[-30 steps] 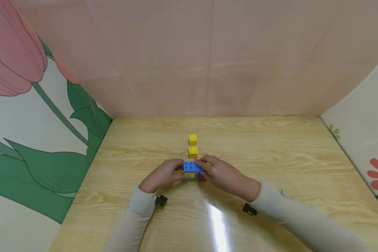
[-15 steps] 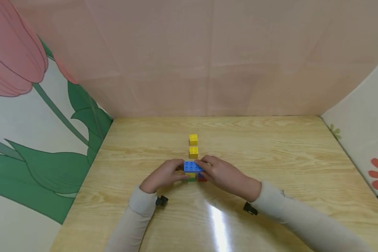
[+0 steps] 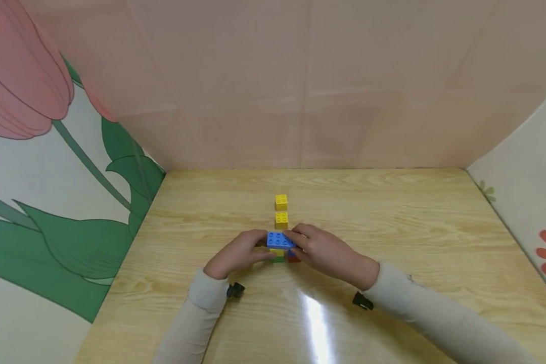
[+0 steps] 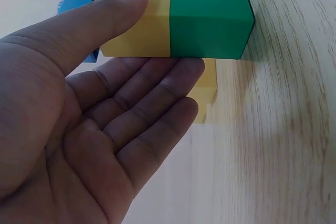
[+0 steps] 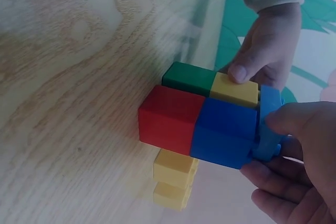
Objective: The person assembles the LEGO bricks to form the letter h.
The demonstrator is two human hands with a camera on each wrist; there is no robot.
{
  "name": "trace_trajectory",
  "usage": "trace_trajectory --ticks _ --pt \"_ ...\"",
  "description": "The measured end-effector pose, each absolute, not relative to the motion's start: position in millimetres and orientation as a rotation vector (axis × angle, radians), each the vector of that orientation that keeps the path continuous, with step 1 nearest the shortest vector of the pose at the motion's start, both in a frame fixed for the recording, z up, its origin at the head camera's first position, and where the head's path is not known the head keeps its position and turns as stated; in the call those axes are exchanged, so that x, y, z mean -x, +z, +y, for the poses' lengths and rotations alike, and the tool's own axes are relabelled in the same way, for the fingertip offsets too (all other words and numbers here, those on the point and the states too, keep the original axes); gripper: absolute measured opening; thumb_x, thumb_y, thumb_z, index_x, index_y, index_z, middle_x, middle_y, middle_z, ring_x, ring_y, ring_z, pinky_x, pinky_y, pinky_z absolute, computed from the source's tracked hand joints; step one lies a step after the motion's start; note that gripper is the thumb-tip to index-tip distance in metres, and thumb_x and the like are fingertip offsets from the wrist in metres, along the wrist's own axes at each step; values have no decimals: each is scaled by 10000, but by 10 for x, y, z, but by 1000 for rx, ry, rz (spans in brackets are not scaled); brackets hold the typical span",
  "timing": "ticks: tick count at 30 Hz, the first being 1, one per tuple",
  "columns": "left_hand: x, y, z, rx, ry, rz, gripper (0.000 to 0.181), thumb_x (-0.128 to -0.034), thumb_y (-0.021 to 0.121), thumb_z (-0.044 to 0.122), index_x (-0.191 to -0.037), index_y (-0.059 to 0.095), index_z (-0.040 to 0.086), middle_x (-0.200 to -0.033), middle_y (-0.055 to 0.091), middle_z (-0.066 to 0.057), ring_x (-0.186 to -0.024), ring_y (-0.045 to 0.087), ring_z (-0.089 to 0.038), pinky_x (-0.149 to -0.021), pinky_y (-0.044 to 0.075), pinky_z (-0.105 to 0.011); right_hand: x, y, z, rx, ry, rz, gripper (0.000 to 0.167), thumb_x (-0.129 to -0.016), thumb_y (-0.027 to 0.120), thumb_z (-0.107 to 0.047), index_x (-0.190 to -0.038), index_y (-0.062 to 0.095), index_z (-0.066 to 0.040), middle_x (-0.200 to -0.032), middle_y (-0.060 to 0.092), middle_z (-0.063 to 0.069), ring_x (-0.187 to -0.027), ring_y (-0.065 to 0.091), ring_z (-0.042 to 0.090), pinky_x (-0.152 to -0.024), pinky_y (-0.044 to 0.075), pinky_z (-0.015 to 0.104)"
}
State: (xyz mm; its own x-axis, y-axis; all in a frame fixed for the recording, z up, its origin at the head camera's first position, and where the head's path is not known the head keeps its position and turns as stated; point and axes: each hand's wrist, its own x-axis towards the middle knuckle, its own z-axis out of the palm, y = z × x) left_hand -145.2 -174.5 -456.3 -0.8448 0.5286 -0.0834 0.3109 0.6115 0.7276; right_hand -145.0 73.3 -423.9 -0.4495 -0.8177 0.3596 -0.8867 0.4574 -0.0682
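Observation:
Two short brick stacks stand side by side on the table. One has a yellow brick [image 4: 139, 30] on a green brick [image 4: 210, 19]; the other has a dark blue brick [image 5: 226, 132] on a red brick [image 5: 170, 119]. A long light blue brick [image 3: 276, 240] with studs lies across their tops; some studs show at its joint with the dark blue brick. My left hand [image 3: 238, 254] pinches the yellow brick, thumb on its near face and fingers behind. My right hand [image 3: 329, 255] grips the light blue brick's right end between thumb and fingers.
Two loose yellow bricks, a nearer one [image 3: 281, 221] and a farther one [image 3: 281, 202], stand in line behind the stacks on the wooden table [image 3: 391, 217]. A pink back wall [image 3: 300, 101] and patterned side walls border the table.

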Motion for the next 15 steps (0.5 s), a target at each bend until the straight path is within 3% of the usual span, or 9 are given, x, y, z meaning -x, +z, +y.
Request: trace_trajectory --ticks 15 --pt "1445 -4546 -1738 -645 1074 2533 181 -908 712 280 -1041 633 187 -1080 658 87 -1034 612 -68 -891 526 -343 1460 -4258 739 -1472 461 -2446 459 -865 752 -146 -1280 613 -7 -1130 617 101 -952 629 169 -740 559 268"
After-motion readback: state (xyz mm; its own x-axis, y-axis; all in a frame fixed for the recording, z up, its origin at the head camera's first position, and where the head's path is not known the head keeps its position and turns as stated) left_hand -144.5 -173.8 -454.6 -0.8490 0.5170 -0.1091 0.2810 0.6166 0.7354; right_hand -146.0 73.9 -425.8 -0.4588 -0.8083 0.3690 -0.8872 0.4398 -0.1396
